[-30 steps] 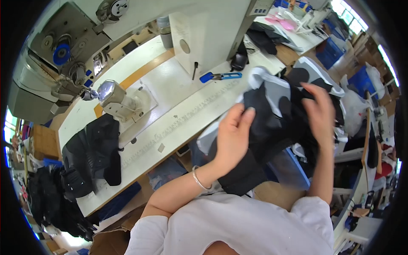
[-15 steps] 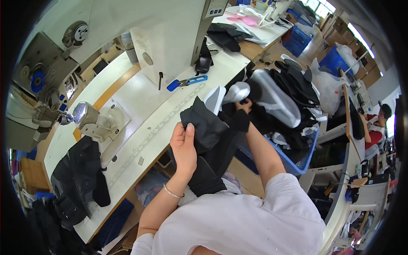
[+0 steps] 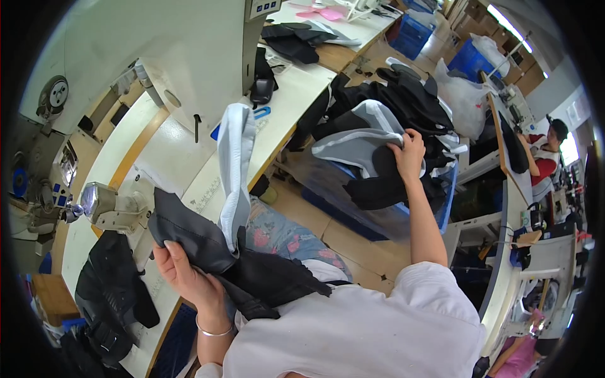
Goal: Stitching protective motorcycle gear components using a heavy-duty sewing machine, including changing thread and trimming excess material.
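My left hand (image 3: 191, 278) is closed on a black sewn piece (image 3: 195, 230), thumb on top, by the near edge of the sewing table. A padded white-and-grey flap (image 3: 236, 170) stands up from this piece, and its dark soft part (image 3: 271, 280) hangs against my shirt. Out to the right, my right hand (image 3: 409, 154) grips a grey-and-black sewn piece (image 3: 359, 143) by its edge, above a blue crate (image 3: 449, 195). Some of its fingers are hidden behind the material. More black pieces (image 3: 409, 94) are heaped in the crate.
A sewing machine with a metal post (image 3: 101, 201) stands on the white table (image 3: 201, 189) at left. Black pieces (image 3: 116, 283) lie at its near edge. A blue-handled cutter (image 3: 261, 112) lies farther back. A person in red (image 3: 543, 165) sits at another table on the right.
My left hand has moved left and nearer with the black piece, whose white-grey flap now stands up. My right hand has moved right and lifted the edge of a grey-and-black piece.
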Motion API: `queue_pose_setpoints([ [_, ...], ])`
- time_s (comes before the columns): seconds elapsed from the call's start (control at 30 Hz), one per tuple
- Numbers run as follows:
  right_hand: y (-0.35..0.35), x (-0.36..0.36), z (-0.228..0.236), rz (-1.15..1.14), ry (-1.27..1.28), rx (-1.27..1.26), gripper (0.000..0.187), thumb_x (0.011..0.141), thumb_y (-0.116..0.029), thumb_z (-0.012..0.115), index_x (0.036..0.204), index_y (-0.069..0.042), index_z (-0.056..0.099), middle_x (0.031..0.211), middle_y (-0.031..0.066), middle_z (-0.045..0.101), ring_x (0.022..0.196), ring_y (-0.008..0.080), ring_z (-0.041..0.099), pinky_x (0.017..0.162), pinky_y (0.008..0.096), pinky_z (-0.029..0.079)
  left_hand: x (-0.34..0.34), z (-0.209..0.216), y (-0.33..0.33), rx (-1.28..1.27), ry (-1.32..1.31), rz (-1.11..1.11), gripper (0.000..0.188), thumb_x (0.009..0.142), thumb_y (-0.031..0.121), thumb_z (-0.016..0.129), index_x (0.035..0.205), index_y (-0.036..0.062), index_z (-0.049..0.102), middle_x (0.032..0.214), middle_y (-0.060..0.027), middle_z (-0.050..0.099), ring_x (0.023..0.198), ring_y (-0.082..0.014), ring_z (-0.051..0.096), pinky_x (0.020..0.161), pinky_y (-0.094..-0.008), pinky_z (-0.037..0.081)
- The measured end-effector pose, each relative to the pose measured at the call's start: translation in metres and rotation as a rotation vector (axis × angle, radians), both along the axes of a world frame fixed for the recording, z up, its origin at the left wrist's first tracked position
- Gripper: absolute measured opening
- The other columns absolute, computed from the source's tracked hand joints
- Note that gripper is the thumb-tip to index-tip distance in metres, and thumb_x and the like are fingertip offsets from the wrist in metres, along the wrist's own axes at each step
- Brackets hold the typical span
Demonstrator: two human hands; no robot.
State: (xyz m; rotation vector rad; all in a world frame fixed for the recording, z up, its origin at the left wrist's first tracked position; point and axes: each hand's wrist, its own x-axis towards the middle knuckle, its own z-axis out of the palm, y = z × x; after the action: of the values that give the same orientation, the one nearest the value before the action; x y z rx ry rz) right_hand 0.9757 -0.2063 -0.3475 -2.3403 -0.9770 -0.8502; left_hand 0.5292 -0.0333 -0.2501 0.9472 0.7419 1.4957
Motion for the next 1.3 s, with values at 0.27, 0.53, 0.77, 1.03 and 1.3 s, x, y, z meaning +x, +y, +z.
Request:
queue_pose_setpoints([
  [0.27, -0.017, -0.030, 0.144, 0.270, 0.322, 0.138, 0.030, 0.076, -0.023, 0.077, 0.099, -0.006, 0.067, 0.085, 0.0088, 0.065, 0.085, 0.0222, 0.062, 0.075, 0.0339, 0.048, -0.019, -0.007, -0.012, 0.028, 0.100, -0.018, 0.026, 0.101, 0.017, 0.051, 0.120, 0.0006, 0.055, 0.108, -0.0055, 0.064, 0.096, -0.0099, 0.059, 0.087, -0.0247, 0.046],
  [0.53, -0.022, 0.151, 0.201, 0.192, 0.724, 0.755, 0.040, 0.088, -0.030, 0.070, 0.112, 0.002, 0.065, 0.102, 0.0097, 0.068, 0.087, 0.0158, 0.063, 0.077, 0.0301, 0.049, 0.000, 0.002, -0.016, 0.056, 0.132, -0.083, 0.021, 0.100, 0.014, 0.050, 0.113, -0.0024, 0.054, 0.102, -0.0052, 0.062, 0.093, -0.0082, 0.055, 0.087, -0.0226, 0.042],
  [0.77, -0.028, 0.243, 0.075, -0.165, 0.616, 0.387, 0.066, 0.086, -0.040, 0.068, 0.133, 0.002, 0.048, 0.129, 0.0209, 0.055, 0.120, 0.0311, 0.053, 0.099, 0.0384, 0.041, -0.009, -0.004, -0.012, 0.032, 0.154, -0.120, 0.021, 0.098, 0.014, 0.053, 0.110, -0.0033, 0.057, 0.102, -0.0046, 0.061, 0.092, -0.0086, 0.054, 0.086, -0.0225, 0.040],
  [1.03, -0.045, 0.245, 0.071, -0.208, 0.717, 0.585, 0.068, 0.083, -0.034, 0.072, 0.136, 0.001, 0.046, 0.131, 0.0188, 0.053, 0.119, 0.0280, 0.052, 0.098, 0.0376, 0.042, -0.006, -0.005, -0.008, 0.077, 0.155, -0.261, 0.020, 0.100, 0.013, 0.050, 0.112, -0.0014, 0.058, 0.103, -0.0044, 0.064, 0.095, -0.0087, 0.057, 0.088, -0.0246, 0.043],
  [1.3, -0.049, 0.142, 0.077, -0.291, 0.962, 0.548, 0.070, 0.087, -0.043, 0.067, 0.140, -0.004, 0.043, 0.131, 0.0183, 0.052, 0.115, 0.0254, 0.055, 0.090, 0.0360, 0.046, -0.005, -0.001, -0.011, 0.075, 0.105, -0.274, 0.020, 0.098, 0.012, 0.052, 0.112, -0.0013, 0.059, 0.105, -0.0045, 0.063, 0.094, -0.0080, 0.056, 0.088, -0.0228, 0.042],
])
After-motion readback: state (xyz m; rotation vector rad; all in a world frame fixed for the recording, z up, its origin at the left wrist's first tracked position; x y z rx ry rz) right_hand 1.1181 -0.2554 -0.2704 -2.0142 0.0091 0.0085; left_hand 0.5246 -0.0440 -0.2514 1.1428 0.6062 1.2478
